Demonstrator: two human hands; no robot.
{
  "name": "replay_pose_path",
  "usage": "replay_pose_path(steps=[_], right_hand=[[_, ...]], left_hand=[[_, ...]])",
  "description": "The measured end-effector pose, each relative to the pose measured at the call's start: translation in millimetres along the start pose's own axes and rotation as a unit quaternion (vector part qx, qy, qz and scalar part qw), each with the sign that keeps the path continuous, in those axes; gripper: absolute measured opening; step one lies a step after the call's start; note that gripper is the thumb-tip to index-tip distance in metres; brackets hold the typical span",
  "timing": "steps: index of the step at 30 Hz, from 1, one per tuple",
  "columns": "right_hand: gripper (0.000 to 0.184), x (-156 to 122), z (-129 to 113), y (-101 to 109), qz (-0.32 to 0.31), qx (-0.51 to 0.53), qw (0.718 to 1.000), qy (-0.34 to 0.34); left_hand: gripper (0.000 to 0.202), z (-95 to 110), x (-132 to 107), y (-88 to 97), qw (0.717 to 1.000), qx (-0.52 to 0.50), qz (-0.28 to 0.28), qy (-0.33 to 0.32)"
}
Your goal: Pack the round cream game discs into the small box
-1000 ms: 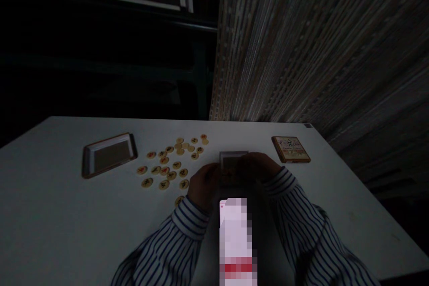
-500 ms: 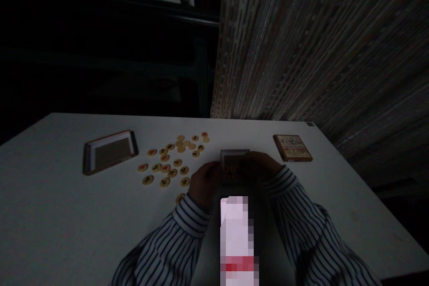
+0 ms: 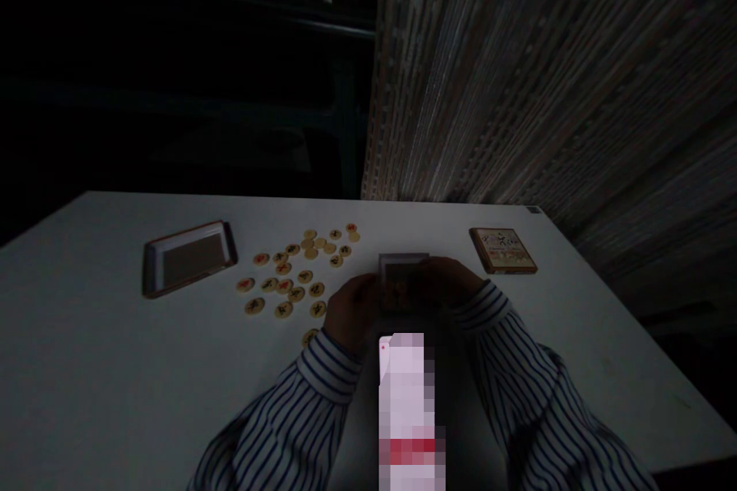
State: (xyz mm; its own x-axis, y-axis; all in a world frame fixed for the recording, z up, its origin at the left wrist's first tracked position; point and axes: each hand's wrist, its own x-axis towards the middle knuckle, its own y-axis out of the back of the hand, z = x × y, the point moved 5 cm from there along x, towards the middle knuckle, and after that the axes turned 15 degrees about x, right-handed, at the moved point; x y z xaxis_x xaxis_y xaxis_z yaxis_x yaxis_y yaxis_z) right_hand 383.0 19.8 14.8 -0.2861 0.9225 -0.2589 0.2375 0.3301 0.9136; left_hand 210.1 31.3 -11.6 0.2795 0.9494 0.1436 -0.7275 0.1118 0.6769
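In the dim head view, a small open box sits on the table between my hands, with a few round pieces faintly visible inside. My left hand is closed at the box's left side, its fingertips lost in shadow. From the right, my right hand reaches over the box's right part. Darkness hides its fingers, so what they hold does not show. To the left of my left hand lie several round Chinese chess pieces with red or black characters, some turned blank side up.
An open rectangular tray stands at the left of the white table. At the right lies a flat printed box or lid. A lit phone, its screen blurred, is in front of me. A string curtain hangs behind the table.
Both hands stay at the small box with only slight finger movement. The pieces inside look darker and more covered now. The view has tilted very slightly.
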Motion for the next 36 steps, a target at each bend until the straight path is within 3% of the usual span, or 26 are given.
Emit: replay_pose_path(steps=[36], right_hand=[[0.028,-0.1,0.7,-3.4,0.014,-0.008,0.999,0.029]], left_hand=[[0.030,1.2,-0.3,2.6,1.000,0.007,0.006,0.006]])
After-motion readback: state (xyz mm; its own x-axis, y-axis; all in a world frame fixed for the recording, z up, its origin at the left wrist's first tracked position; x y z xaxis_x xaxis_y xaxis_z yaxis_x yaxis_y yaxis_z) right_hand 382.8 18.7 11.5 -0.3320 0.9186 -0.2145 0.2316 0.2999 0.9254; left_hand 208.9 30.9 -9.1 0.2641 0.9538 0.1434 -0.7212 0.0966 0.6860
